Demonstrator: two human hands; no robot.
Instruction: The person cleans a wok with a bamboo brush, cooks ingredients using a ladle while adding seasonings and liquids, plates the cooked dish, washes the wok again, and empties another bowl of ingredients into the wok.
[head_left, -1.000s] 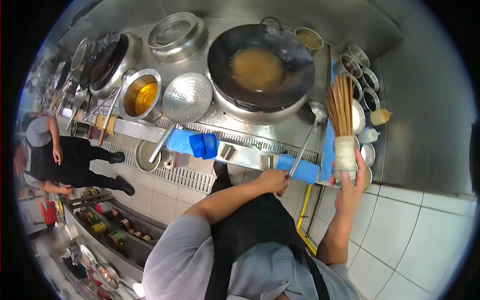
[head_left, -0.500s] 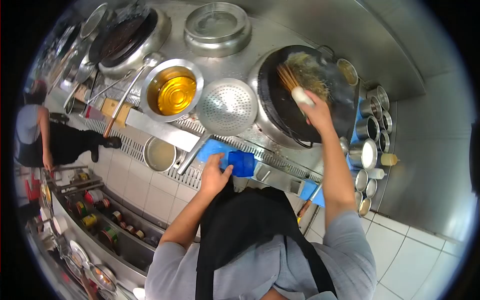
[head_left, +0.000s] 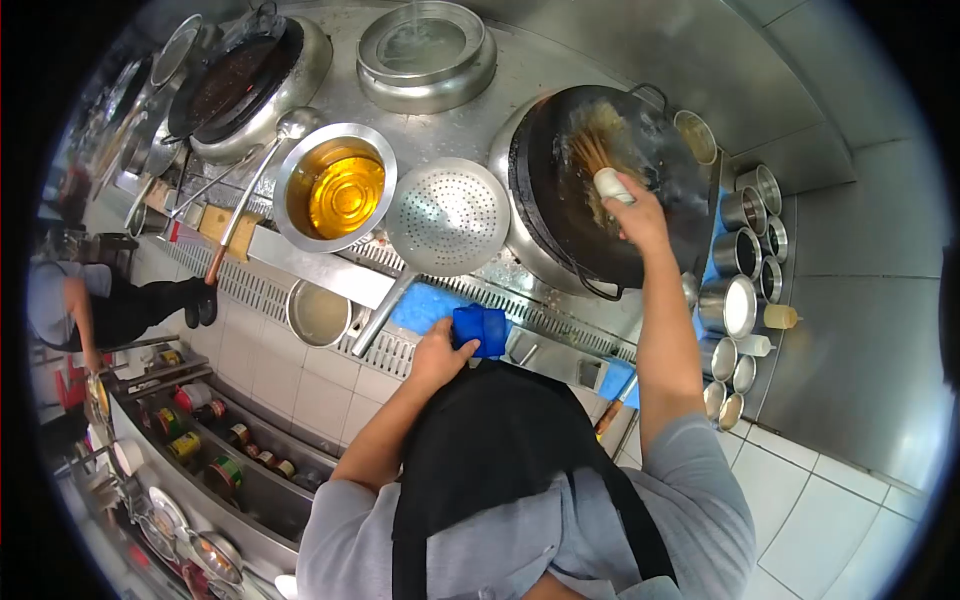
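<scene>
My right hand point(head_left: 640, 215) is wrapped round the pale handle of a bamboo brush point(head_left: 592, 152), whose bristles are down in the murky liquid of a black wok point(head_left: 560, 220). The wok rests tilted on its metal ring. At the front edge of the stove, my left hand point(head_left: 440, 355) touches a folded blue cloth point(head_left: 479, 331), its thumb against the cloth and its fingers near the cloth's left side. Left of the wok lies a perforated strainer point(head_left: 447, 218), beside a steel pot of golden oil point(head_left: 345, 196).
Steel containers point(head_left: 728, 306) and squeeze bottles point(head_left: 780, 317) line the right side. A ladle point(head_left: 245, 200) lies left of the pot. Behind stands a round ring burner point(head_left: 425, 60); a second wok point(head_left: 240, 85) is at upper left. Another person point(head_left: 120, 305) stands at far left.
The ladle has left my left hand, which is now at the blue cloth. My right hand has brought the brush from the right side into the wok, and the wok is now tilted.
</scene>
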